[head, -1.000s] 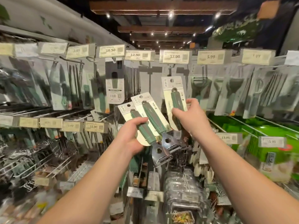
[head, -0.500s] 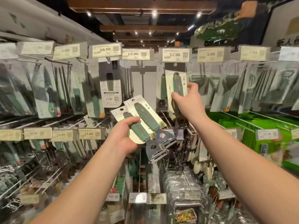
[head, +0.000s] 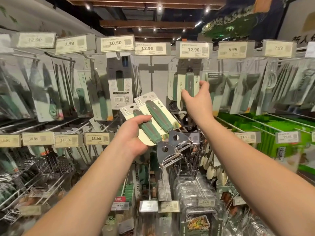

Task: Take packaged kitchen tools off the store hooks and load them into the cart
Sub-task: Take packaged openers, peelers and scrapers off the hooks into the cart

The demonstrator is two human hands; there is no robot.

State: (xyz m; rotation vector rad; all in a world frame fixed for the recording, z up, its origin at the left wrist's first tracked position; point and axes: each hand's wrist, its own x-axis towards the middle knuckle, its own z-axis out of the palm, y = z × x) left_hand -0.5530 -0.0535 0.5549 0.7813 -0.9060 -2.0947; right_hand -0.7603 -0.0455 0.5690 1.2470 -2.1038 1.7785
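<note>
At the hooks, left hand [head: 134, 133] grips two peelers [head: 153, 120]; right hand [head: 197, 101] grips another [head: 188, 84]

two carded peelers [head: 153, 123] in hand, seven upper price tags [head: 193, 49].

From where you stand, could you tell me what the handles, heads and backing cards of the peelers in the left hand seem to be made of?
In the left hand:
Peeler handles: dark green, matte, likely plastic or rubber; no glare.
Peeler heads: polished metal, probably stainless steel; mirror-like reflections.
Backing cards: cream printed cardboard, flat, with a punched hanging hole.
</note>
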